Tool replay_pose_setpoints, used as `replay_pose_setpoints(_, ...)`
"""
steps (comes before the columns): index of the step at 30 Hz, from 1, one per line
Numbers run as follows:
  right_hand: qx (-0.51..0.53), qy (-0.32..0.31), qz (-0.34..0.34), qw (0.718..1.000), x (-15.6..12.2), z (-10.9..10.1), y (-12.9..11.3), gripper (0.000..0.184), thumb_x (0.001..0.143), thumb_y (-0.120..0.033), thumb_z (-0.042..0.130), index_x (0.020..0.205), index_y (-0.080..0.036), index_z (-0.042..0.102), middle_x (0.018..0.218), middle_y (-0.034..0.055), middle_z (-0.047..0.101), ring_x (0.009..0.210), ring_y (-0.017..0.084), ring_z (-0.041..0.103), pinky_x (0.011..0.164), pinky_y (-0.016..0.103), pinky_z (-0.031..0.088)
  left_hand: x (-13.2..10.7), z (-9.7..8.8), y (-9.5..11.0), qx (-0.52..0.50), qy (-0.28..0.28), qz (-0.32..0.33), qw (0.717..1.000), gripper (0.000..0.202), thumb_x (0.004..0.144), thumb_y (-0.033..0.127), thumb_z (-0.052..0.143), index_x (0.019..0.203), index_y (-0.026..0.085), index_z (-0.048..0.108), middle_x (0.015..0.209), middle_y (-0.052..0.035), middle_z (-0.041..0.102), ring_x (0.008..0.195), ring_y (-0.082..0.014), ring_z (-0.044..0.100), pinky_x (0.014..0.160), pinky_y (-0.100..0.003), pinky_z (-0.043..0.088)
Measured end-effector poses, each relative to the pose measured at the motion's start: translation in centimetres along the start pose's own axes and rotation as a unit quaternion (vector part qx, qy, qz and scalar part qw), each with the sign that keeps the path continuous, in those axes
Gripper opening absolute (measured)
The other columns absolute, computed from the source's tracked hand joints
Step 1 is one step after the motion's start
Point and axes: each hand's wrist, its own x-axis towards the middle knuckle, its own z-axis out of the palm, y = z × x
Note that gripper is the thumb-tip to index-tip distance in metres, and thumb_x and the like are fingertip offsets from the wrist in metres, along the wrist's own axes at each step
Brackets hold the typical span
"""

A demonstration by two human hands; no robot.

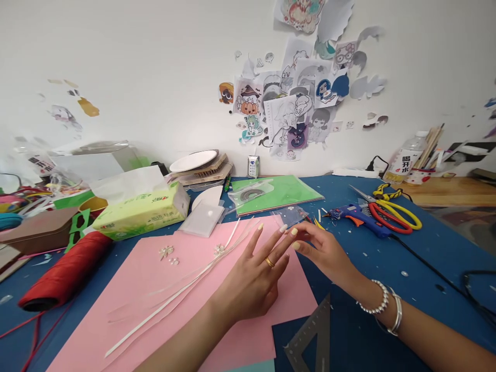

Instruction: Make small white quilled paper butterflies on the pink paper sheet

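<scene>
Over bench (360, 330), held left fingers (254, 242) spread, right fingers (310, 228) curled, couldn't tell if gripping; risked dragging white strips (155, 313) at nine o'clock by careless reaching.

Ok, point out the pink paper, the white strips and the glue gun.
Pink paper (132, 271): head view, bare surface left of the strips.
White strips (158, 311): head view, along the brightest strip.
Glue gun (349, 211): head view, blue body.
</scene>
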Motion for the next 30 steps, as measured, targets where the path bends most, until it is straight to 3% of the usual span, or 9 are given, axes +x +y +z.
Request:
replay_pose_setpoints(3, 0.007, 0.009, -0.012, 1.0, 0.0, 0.1, 0.0, 0.025, 0.075, -0.033, 0.058, 0.096, -0.023, 0.054, 0.095, 0.0023, 0.057, 0.086, 0.015, 0.055, 0.076, 0.027, 0.045, 0.0, 0.1, -0.1, 0.009, -0.007, 0.008, 1.0, 0.038, 0.075, 0.019, 0.042, 0.112, 0.014, 0.049, 0.138, -0.0081, 0.026, 0.129, -0.0259, 0.007, 0.104, -0.051, 0.0)
replay_pose_setpoints(8, -0.002, 0.025, -0.026, 0.999, 0.0, -0.2, 0.2, 0.008, 0.077, -0.03, 0.055, 0.077, -0.022, 0.059, 0.08, 0.0009, 0.057, 0.079, 0.015, 0.054, 0.073, 0.028, 0.042, -0.1, 0.5, -0.2, 0.008, -0.016, 0.018, 1.0, 0.034, 0.078, 0.022, 0.039, 0.109, 0.017, 0.052, 0.131, -0.0036, 0.04, 0.129, -0.026, 0.006, 0.103, -0.051, -0.005)
replay_pose_setpoints(15, 0.004, 0.023, -0.003, 1.0, 0.3, -0.6, 0.1, 0.009, 0.075, -0.029, 0.058, 0.069, -0.021, 0.059, 0.075, 0.0002, 0.057, 0.073, 0.015, 0.052, 0.069, 0.028, 0.04, -0.1, 0.4, -0.3, 0.015, -0.017, 0.029, 0.999, 0.032, 0.077, 0.021, 0.039, 0.105, 0.017, 0.054, 0.134, -0.0018, 0.036, 0.129, -0.0249, 0.005, 0.103, -0.05, -0.009)
replay_pose_setpoints(24, 0.108, 0.011, 0.095, 0.99, 0.5, -0.2, 0.8, 0.021, 0.077, -0.037, 0.053, 0.068, -0.019, 0.055, 0.07, -0.001, 0.052, 0.071, 0.012, 0.049, 0.068, 0.026, 0.04, 0.2, 0.2, -0.1, 0.029, -0.03, 0.041, 0.998, 0.032, 0.077, 0.02, 0.038, 0.102, 0.015, 0.057, 0.141, -0.0013, 0.018, 0.13, -0.0243, 0.004, 0.103, -0.051, -0.011)
replay_pose_setpoints(30, 0.144, 0.038, 0.12, 0.981, 0.7, -0.6, 1.5, 0.026, 0.076, -0.04, 0.053, 0.064, -0.018, 0.051, 0.067, -0.0019, 0.048, 0.069, 0.011, 0.047, 0.072, 0.028, 0.04, 0.2, 0.0, -0.2, 0.027, -0.028, 0.033, 0.999, 0.031, 0.078, 0.021, 0.037, 0.101, 0.016, 0.057, 0.141, -0.0001, 0.019, 0.13, -0.024, 0.006, 0.103, -0.051, -0.012)
